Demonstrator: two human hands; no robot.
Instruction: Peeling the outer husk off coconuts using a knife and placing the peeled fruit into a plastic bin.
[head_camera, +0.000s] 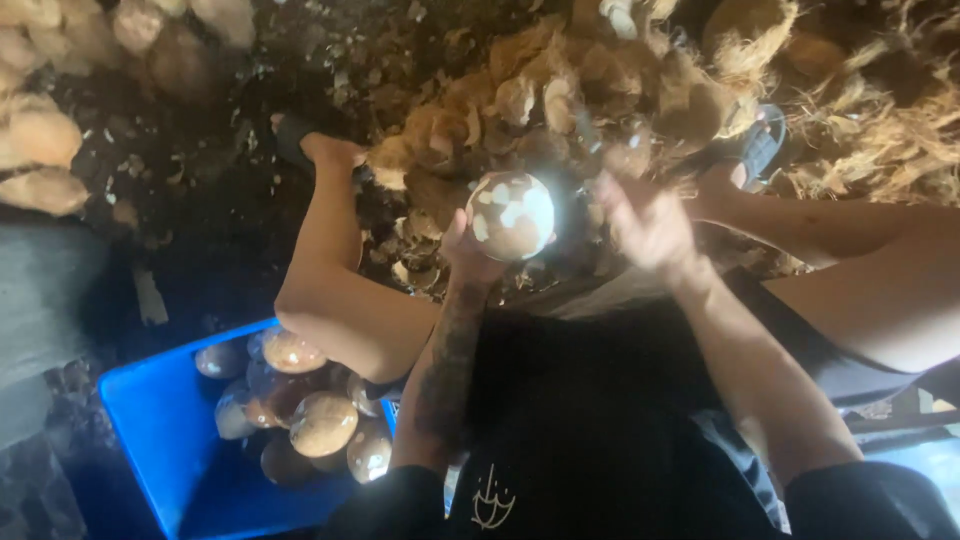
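Left hand: the left hand (470, 255) holds a partly peeled coconut (510, 215) from below, the fingers wrapped around its lower side, the forearm rising straight up from the body.
Right hand: the right hand (645, 220) is just beside the coconut, on its right; it is blurred, so I cannot tell if the fingers are spread or closed, or if they hold some tool.
Coconut: in the left fingers, in front of the chest; white patches show between brown skin, so I judge the peeling is about half done.
Done work: the blue tub (160, 440), below and left of the left fingers, holds several peeled coconuts (322, 422) (they look wet and shiny).
Left to do: pale unpeeled nuts (40, 140) lie far left of the fingers on the ground.
Waste: a heap of husk pieces (600, 90) lies beyond both hands.
Legs: the bare knees stand on either side of the hands.
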